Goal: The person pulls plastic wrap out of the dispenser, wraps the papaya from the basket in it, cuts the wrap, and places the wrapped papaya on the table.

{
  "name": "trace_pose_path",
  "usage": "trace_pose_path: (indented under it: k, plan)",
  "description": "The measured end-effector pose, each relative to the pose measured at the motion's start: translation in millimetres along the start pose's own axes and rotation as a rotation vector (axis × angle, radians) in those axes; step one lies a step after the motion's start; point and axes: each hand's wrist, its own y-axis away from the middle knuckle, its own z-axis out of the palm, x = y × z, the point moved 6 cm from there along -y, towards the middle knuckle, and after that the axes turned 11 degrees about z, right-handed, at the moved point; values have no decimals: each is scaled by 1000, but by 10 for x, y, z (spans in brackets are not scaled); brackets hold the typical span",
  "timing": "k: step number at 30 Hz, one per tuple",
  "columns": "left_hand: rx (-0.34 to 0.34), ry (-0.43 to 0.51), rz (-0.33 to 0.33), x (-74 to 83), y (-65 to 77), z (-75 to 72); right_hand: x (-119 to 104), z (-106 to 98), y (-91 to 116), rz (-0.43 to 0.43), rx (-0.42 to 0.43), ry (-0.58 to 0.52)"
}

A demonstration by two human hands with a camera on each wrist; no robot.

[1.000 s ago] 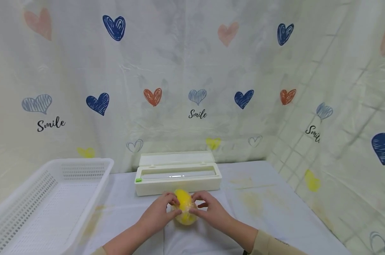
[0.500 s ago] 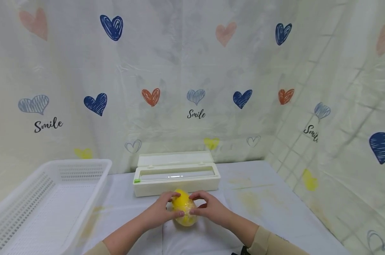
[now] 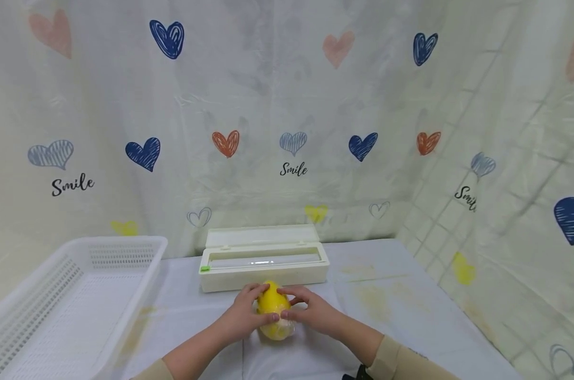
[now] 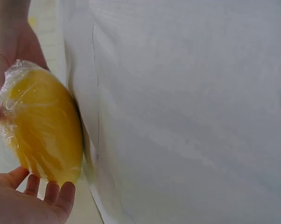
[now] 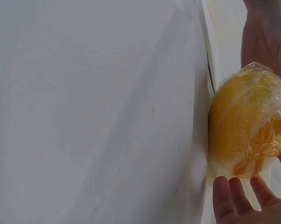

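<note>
A yellow, oval fruit (image 3: 273, 302) in cling film lies on the white-covered table, low in the middle of the head view. From its left, my left hand (image 3: 245, 312) holds it, fingertips on the far end and thumb on top. My right hand (image 3: 312, 311) grips its right side, its thumb close to the left one. Through the left wrist view, the film (image 4: 12, 91) looks bunched and wrinkled on the upper side of the fruit (image 4: 49, 126). The right wrist view also shows creased film over the fruit (image 5: 238, 121), with fingers curled at its lower end.
Just behind the fruit stands a white cling film dispenser (image 3: 265, 275), its lid (image 3: 263, 236) raised and a roll inside. A white perforated basket (image 3: 141, 295) is at the left. A heart-print curtain (image 3: 248, 105) hangs behind the table.
Both hands have shifted slightly on the fruit; the thumbs have come closer together over it, and the right fingers reach further over its far end. Dispenser and basket stay put.
</note>
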Motion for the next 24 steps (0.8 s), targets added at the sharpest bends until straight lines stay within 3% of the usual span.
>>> trace_pose_path:
  k: [7,18,24]
  plan:
    - [-32,36,-42,-66,14,-2,-15,19,-28,13,-40,-41]
    - [-33,83,-74,-88,-20,14,23,39,-73,88,7,-119]
    - [-75,93,-63,-83,-27,-7,36,17,-76,108,-8,-118]
